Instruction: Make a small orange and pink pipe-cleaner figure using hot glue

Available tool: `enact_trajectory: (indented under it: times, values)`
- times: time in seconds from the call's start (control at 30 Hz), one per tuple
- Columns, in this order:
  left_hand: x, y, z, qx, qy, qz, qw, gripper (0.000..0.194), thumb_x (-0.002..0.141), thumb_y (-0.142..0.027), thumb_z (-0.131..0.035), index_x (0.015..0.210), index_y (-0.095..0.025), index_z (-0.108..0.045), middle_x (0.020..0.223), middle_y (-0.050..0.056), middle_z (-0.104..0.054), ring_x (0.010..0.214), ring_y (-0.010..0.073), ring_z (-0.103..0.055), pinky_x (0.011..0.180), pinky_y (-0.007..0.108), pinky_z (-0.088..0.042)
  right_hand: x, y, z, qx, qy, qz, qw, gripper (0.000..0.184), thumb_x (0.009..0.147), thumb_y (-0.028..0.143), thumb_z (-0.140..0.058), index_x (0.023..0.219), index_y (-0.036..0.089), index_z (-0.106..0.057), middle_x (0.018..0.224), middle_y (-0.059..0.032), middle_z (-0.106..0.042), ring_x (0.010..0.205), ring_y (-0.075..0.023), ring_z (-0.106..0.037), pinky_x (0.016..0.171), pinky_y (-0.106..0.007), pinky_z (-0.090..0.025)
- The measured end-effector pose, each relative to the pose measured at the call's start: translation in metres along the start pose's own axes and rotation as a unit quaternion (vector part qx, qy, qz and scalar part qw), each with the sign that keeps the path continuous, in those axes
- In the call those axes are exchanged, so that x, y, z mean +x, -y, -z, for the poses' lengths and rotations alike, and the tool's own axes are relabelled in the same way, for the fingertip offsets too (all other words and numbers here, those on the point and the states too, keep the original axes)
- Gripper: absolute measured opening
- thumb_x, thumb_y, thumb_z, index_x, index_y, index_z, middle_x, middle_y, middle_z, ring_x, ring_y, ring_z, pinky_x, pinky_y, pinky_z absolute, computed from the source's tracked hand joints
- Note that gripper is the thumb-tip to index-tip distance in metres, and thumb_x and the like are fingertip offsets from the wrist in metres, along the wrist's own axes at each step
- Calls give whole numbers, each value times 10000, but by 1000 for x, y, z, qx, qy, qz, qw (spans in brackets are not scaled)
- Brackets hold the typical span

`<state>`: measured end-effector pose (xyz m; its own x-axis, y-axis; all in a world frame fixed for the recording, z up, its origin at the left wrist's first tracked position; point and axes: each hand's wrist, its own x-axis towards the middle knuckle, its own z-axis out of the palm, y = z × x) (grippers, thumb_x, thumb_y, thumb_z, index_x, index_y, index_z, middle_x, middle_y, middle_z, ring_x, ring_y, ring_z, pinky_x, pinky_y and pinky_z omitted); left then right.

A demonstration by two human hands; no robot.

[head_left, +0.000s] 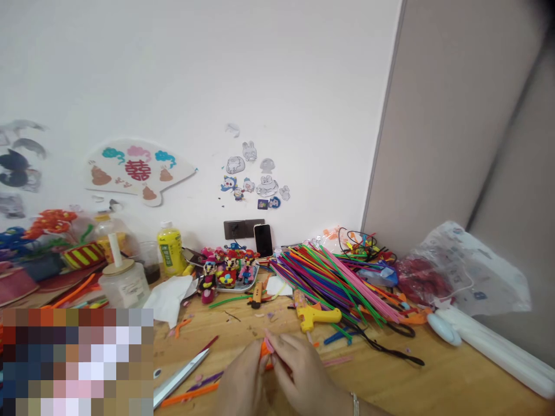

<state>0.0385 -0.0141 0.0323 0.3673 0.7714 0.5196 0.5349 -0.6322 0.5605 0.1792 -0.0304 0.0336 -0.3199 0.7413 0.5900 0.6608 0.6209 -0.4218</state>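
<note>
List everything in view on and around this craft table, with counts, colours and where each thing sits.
table: 1, light wood, under everything
pipe cleaners: many, mixed colours, heaped right of centre
glue gun: 1, yellow, at the front of the heap
scissors: 1, silver, front left
figures: several, mostly red and pink, on a tray
phone: 1, black, upright against the wall
bottle: 1, yellow, back left
jar: 1, clear, wooden lid, left
tissue: 1, white, beside the jar
plastic bag: 1, clear, far right
fan: 1, white, printed, on the wall
stickers: several, multicoloured, on the wall
left hand: 1, front centre, holding an orange piece
right hand: 1, front centre, pinching a pink piece, with a silver bracelet
</note>
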Motion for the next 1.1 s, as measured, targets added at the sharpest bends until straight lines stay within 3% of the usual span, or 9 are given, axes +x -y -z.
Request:
enact_trajectory:
  times: [0.1,0.23,0.53,0.8,1.1]
  values:
    - [0,2,-1,-12,-8,1,1000,192,814,-197,-357,783,-224,-543,706,23,-678,624,151,-624,568,214,-492,1,-1,1,-10,-12,-15,1000,433,808,109,-375,1233,175,-418,845,-70,-613,737,-172,-554,633,-268,-450]
    - [0,0,0,-6,-24,6,1000,201,818,-219,-352,754,-228,-542,661,7,-668,592,150,-618,545,212,-490,-1,-3,0,-44,-7,31,999,433,814,111,-365,1244,156,-395,900,-86,-611,792,-185,-548,678,-288,-444]
    - [1,-1,3,11,3,29,1000,230,838,-257,-319,737,-221,-523,654,21,-650,590,157,-601,577,234,-489,-2,-1,5,-146,16,77,986,475,821,119,-333,1295,98,-308,821,-102,-589,712,-204,-522,601,-312,-422]
    - [-1,4,0,12,19,46,999,242,842,-250,-286,714,-214,-488,654,27,-630,593,158,-587,580,250,-480,1,2,7,-89,54,56,993,500,795,83,-324,1295,109,-318,842,-101,-590,735,-192,-528,629,-298,-442]
    - [1,5,-3,18,6,34,999,244,823,-237,-290,704,-218,-502,625,25,-644,558,155,-589,557,245,-493,-2,-3,4,-98,76,42,991,511,796,93,-331,1306,113,-309,849,-104,-585,750,-202,-528,641,-312,-448]
